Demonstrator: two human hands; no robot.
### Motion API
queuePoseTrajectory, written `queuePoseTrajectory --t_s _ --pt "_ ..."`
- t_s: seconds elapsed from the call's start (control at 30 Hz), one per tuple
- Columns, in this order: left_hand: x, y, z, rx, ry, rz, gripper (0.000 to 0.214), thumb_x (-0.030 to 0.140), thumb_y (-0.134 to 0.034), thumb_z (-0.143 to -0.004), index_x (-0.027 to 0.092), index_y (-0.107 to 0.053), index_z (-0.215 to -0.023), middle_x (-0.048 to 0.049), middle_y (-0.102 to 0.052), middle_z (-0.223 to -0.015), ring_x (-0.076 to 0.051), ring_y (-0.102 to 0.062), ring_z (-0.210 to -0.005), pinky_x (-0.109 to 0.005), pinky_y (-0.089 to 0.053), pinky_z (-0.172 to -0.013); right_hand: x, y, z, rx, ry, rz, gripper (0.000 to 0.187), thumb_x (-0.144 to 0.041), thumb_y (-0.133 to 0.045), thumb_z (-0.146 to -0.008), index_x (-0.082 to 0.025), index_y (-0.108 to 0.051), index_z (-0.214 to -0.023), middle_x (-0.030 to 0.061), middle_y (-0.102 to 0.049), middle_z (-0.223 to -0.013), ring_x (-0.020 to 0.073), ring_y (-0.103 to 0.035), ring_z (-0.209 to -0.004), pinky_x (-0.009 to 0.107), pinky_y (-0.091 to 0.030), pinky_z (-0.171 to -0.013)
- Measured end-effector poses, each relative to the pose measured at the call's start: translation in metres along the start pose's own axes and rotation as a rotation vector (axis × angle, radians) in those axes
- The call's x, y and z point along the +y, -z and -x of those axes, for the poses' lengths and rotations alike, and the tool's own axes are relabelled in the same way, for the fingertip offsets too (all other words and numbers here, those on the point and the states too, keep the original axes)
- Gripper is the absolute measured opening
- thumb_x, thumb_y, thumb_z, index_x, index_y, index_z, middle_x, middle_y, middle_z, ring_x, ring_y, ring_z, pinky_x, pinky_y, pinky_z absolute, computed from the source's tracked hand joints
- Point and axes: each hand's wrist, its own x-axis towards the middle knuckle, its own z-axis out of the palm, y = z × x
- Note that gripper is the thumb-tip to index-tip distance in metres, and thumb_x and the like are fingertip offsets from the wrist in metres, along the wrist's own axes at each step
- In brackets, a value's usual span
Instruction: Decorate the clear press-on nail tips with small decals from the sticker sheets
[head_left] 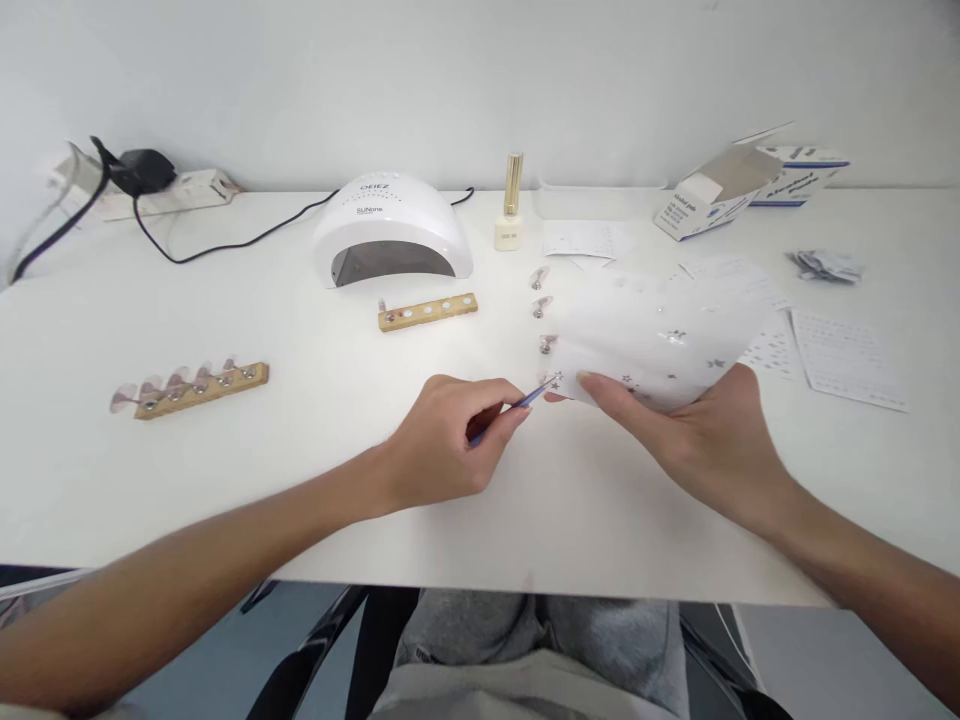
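My left hand (457, 435) pinches slim purple-blue tweezers (531, 396) between thumb and fingers. Their pointed tip meets the left edge of a white sticker sheet (637, 340), by a small silver star. My right hand (697, 430) grips this sheet at its lower edge, thumb on top and the other fingers mostly hidden beneath. Silver stars are scattered over the sheet, which bends upward off the table. Just left of it, several clear nail tips on small metal stands (540, 308) are lined up on the white tabletop.
A white nail lamp (394, 230) stands behind a wooden strip (427, 312). Another strip (202, 390), at left, carries several nail tips. A polish bottle (509, 215), an opened box (720, 190), printed papers (847, 360) and crumpled packets (825, 266) lie further back. A black cable (225, 245) crosses the table.
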Motion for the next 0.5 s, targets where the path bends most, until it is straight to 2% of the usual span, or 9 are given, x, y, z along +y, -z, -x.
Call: queuePoseTrajectory --t_s 0.1,0.3,0.5 --pt "0.001 -0.001 0.001 0.001 0.000 -0.012 0.015 0.017 -0.053 -0.084 0.010 -0.066 -0.078 -0.0005 -0.059 -0.058 -0.004 -0.034 -0.043 -0.019 -0.029 -0.042 0.003 -0.004 0.001 0.076 0.119 0.144 0.015 -0.036 -0.070 -0.075 -0.022 -0.070 -0.068 0.0007 -0.066 -0.059 0.0277 -0.068 -0.080 0.034 -0.054 -0.062" --pt "0.001 -0.001 0.001 0.004 -0.011 -0.012 0.014 0.016 -0.053 -0.083 0.011 -0.064 -0.077 0.0005 -0.057 -0.056 -0.003 -0.033 -0.042 -0.019 -0.028 -0.042 0.000 -0.007 0.001 0.114 0.209 0.230 0.013 -0.036 -0.068 -0.077 -0.025 -0.073 -0.077 0.0008 -0.072 -0.076 0.0249 -0.069 -0.079 0.032 -0.055 -0.060" --pt "0.002 0.000 0.001 0.003 -0.013 -0.015 0.015 0.016 -0.052 -0.083 0.010 -0.064 -0.077 0.0006 -0.056 -0.055 -0.003 -0.032 -0.042 -0.019 -0.028 -0.042 0.023 -0.006 0.008 0.172 0.287 0.290 0.008 -0.035 -0.068 -0.077 -0.031 -0.072 -0.083 0.0018 -0.071 -0.079 0.0288 -0.066 -0.088 0.037 -0.055 -0.065"
